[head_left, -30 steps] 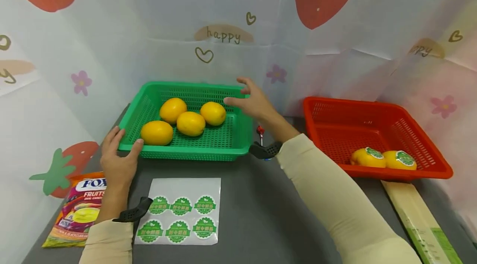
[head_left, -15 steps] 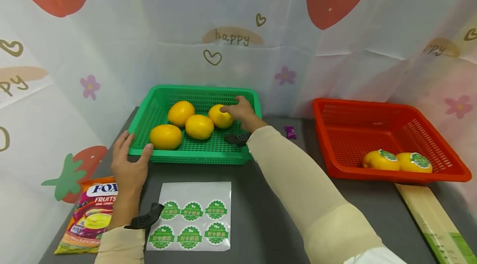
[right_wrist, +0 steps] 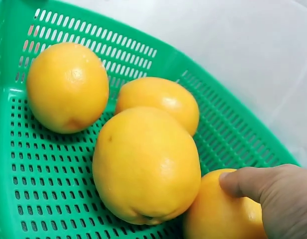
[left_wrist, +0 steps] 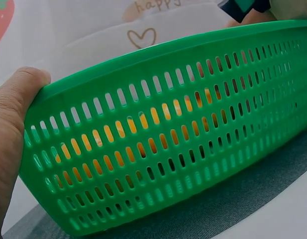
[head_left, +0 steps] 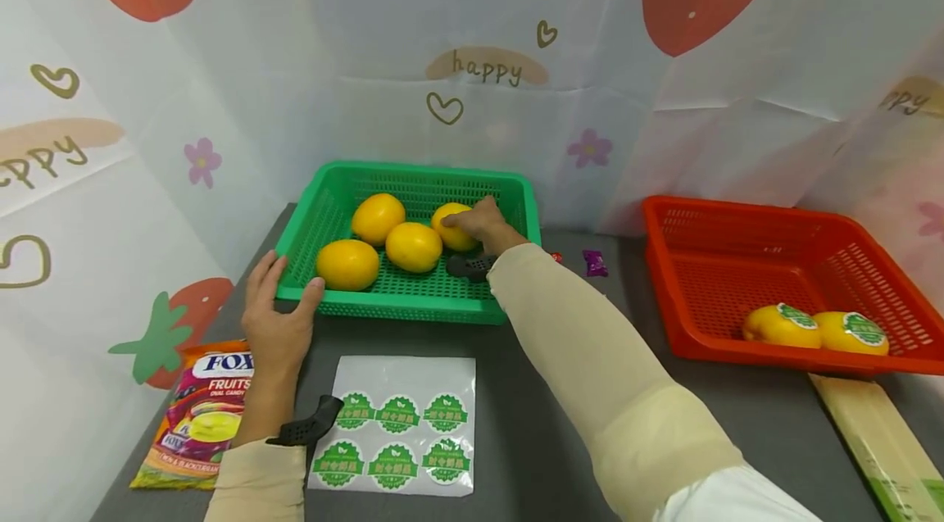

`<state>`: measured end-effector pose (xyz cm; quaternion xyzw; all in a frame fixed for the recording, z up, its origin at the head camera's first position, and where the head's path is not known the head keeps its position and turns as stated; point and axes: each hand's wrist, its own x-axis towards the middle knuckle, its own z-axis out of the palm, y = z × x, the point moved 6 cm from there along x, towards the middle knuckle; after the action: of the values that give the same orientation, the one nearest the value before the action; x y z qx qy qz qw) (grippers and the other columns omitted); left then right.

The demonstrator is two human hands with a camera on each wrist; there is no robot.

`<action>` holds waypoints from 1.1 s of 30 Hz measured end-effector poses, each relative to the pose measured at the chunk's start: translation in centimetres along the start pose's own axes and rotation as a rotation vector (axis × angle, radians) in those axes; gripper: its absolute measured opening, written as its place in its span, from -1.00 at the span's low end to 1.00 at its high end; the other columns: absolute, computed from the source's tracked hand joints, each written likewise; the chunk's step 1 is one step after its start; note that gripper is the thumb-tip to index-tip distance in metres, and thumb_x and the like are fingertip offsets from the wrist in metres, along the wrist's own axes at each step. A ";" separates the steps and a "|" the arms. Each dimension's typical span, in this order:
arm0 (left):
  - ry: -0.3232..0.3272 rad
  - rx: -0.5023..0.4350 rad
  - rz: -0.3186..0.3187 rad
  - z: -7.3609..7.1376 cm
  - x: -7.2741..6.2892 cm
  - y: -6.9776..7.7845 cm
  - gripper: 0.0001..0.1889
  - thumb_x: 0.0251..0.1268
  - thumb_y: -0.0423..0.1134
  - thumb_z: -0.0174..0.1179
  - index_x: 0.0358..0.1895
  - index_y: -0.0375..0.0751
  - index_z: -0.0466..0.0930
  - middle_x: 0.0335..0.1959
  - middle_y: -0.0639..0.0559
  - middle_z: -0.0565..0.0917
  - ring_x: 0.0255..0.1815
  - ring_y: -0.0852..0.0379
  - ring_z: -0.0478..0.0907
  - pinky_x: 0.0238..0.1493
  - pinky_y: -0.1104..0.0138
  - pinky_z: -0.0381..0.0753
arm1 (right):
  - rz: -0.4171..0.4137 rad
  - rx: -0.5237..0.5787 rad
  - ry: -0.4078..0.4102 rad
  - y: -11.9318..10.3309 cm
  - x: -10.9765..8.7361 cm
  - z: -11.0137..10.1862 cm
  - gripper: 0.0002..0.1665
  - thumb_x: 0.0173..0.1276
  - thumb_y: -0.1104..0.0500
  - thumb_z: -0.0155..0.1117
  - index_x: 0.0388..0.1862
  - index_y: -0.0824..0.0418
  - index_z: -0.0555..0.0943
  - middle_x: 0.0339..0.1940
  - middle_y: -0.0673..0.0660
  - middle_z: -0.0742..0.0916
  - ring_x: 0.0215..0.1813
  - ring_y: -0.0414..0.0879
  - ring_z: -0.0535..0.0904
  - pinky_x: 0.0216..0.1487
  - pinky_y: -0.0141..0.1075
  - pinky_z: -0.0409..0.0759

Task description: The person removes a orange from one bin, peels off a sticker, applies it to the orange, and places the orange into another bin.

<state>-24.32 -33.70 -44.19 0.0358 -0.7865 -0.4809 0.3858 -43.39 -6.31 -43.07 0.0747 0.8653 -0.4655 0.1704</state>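
Note:
A green basket [head_left: 413,305] holds several yellow-orange, rounded fruits that look like oranges, among them a middle orange [head_left: 414,247] and a left orange [head_left: 347,265]. My left hand [head_left: 279,325] grips the basket's near left corner; in the left wrist view its thumb [left_wrist: 29,82] lies over the rim. Inside the basket, my right hand [head_left: 487,225] holds the rightmost orange [head_left: 451,225]. The right wrist view shows that thumb [right_wrist: 243,181] pressed on the orange [right_wrist: 218,214]; the other fingers are hidden there.
A sheet of round green stickers [head_left: 398,366] lies in front of the basket. At right, a red basket [head_left: 737,346] holds two stickered fruits [head_left: 782,325]. A candy bag [head_left: 199,424] lies left, a long pale packet [head_left: 878,440] right, and a purple wrapped candy [head_left: 594,263] between the baskets.
My right hand has come down from above the green basket's right side onto the rightmost orange and taken hold of it. The left hand stays at the corner; the view has shifted left.

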 end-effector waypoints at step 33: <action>-0.079 0.133 -0.052 0.0 0.2 1.9 -0.37 0.28 -0.11 0.26 0.35 -0.35 0.37 0.40 -0.17 0.29 0.42 -0.10 0.12 0.39 0.04 -0.04 | -0.669 0.186 0.129 17.0 -24.1 -13.9 -0.22 0.10 0.39 0.45 0.30 0.42 0.34 0.21 0.25 0.52 0.08 0.07 0.48 0.17 -0.27 0.43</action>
<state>-23.88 -32.76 -42.52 0.0628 -0.8300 -0.4387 0.3388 -19.18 15.46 -40.49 -0.1683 0.8048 -0.5667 -0.0538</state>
